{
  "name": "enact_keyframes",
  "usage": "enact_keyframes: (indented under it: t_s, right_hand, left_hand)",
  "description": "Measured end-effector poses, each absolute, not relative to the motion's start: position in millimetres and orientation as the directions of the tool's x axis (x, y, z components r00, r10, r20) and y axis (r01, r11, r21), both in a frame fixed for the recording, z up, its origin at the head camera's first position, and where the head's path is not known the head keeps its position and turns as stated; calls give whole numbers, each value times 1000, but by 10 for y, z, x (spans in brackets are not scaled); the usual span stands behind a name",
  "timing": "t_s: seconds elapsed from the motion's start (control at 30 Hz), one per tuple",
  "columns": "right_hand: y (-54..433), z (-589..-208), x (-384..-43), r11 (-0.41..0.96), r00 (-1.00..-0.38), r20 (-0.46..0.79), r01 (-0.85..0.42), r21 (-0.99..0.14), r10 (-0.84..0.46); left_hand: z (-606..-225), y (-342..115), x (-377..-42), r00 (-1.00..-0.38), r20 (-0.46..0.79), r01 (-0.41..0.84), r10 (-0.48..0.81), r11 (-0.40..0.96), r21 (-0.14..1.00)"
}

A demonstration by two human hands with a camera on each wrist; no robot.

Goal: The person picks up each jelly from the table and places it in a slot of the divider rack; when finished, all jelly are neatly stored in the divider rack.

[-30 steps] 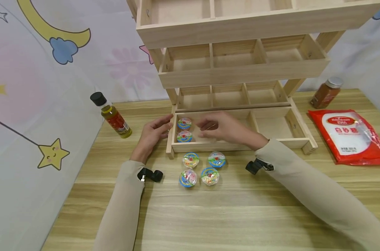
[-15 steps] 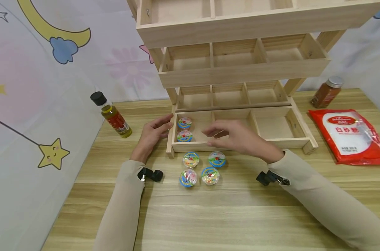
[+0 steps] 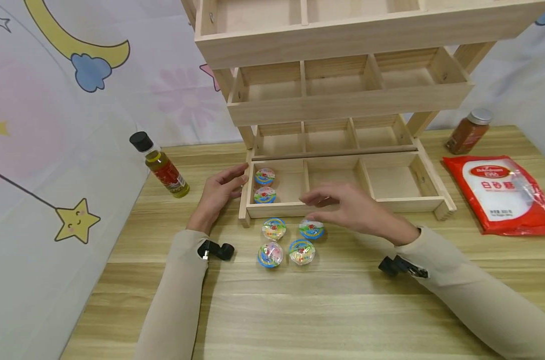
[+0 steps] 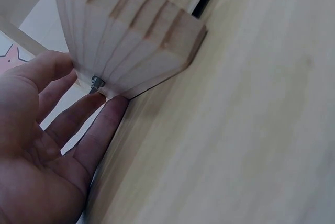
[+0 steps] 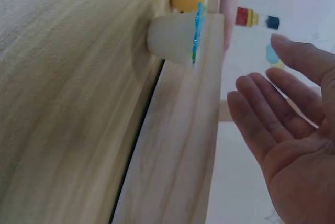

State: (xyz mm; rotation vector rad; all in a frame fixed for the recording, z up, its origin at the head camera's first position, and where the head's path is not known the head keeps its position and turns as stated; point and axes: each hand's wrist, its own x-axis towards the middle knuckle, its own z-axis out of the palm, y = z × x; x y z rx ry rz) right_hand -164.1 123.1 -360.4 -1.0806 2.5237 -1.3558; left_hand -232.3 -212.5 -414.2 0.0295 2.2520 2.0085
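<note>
My left hand [image 3: 218, 194] rests at the left end of the wooden rack [image 3: 299, 210]; in the left wrist view its fingers [image 4: 99, 135] touch the wooden end piece [image 4: 125, 35]. My right hand [image 3: 349, 207], empty with fingers loosely bent, hovers over the bottom tray's front edge. Below its fingertips sits a jelly cup [image 3: 312, 231] with a blue lid, partly covered by the hand. Several more sealed jelly cups, such as the yellow-lidded cup [image 3: 274, 229], stand on the table. Two pink-lidded jelly cups [image 3: 265, 195] are inside the left compartment. The right wrist view shows a whitish cup [image 5: 172, 36] beside the tray.
Tiers of divided wooden trays [image 3: 344, 102] rise above the bottom tray and overhang it. An oil bottle [image 3: 166, 172] stands at left. To the right lie a red and white sugar bag [image 3: 497, 192] and a spice jar [image 3: 468, 132], which appears upright behind the bag.
My right hand has drawn back from the left compartment, moving right and toward me, over the tray's front edge near the blue-lidded jelly cup. My left hand has stayed put.
</note>
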Motion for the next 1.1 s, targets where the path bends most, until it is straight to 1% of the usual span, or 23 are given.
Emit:
enact_keyframes:
  t_s: [0.23,0.37,0.67,0.87,1.0,1.1]
  right_hand:
    - [1257,-3664,-1626,378,-762,245,-539,-753,-600]
    - [1269,-3686,-1618,364,-758,248,-538,-760,-603]
    - [1300,-3738,-1630,347,-755,252,-535,-771,-605]
    - [1292,-3774,-1624,325,-742,260,-543,-774,-618]
    - [1294,-3792,-1606,355,-748,237,-537,-766,-620]
    - [1296,-3796,-1593,385,-761,196,-511,-769,-619]
  left_hand:
    - [-4159,-2124,-2329,-993,-72,-60,95,124,990]
    - [-4171,-2122,-2333,-994,-69,-57,89,134,989]
    - [-4170,-2128,-2322,-994,-60,-50,93,102,994]
    - [-4185,-2144,-2333,-994,-60,-51,87,104,993]
    - [-4178,-2140,-2333,-994,-61,-51,92,113,992]
    - [-4171,-2137,-2330,-994,-60,-49,94,117,992]
